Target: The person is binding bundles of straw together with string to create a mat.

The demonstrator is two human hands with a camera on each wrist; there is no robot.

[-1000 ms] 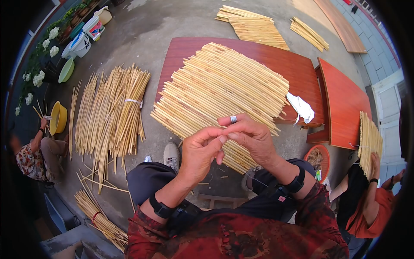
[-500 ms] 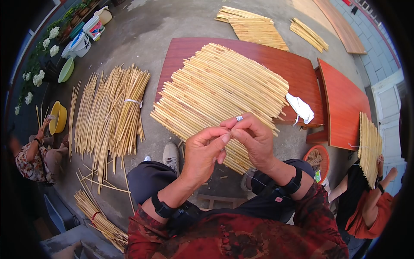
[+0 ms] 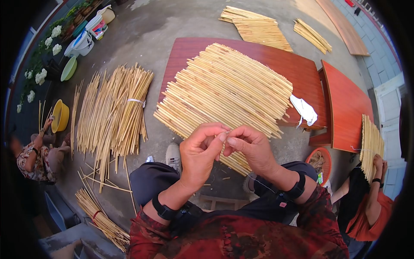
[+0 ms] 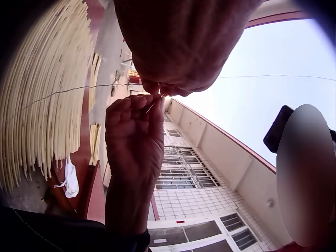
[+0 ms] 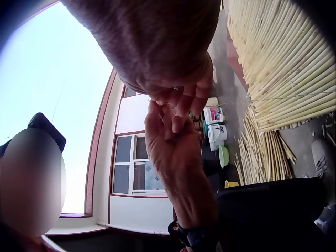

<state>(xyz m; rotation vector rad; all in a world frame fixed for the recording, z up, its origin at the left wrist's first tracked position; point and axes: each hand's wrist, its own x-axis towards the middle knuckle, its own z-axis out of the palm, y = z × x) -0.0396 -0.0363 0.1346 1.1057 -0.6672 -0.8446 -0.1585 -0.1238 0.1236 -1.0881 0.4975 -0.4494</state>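
Observation:
In front of the lap, my left hand (image 3: 199,149) and right hand (image 3: 251,149) meet at the fingertips, thumb against forefinger on each. Between them they pinch a thin thread (image 4: 79,90), which stretches across the left wrist view to the fingers. A short, straight, needle-like sliver (image 4: 151,107) glints by the right fingertips in that view; which hand holds it I cannot tell. Just beyond the hands, a mat of pale reed stalks (image 3: 228,86) lies side by side on a dark red table (image 3: 181,56), its near edge sloping down towards the knees.
Loose stalk bundles (image 3: 114,108) lie on the ground at left, another tied bundle (image 3: 101,220) nearer. A white cloth (image 3: 304,110) hangs by the table's right edge. An orange basket (image 3: 319,164) stands at right. Two other people sit at either side, with stalks in hand.
My fingertips stay together; the right forefinger, raised earlier with its ring showing, has curled down to the thumb. The person at right has shifted their hands on their mat.

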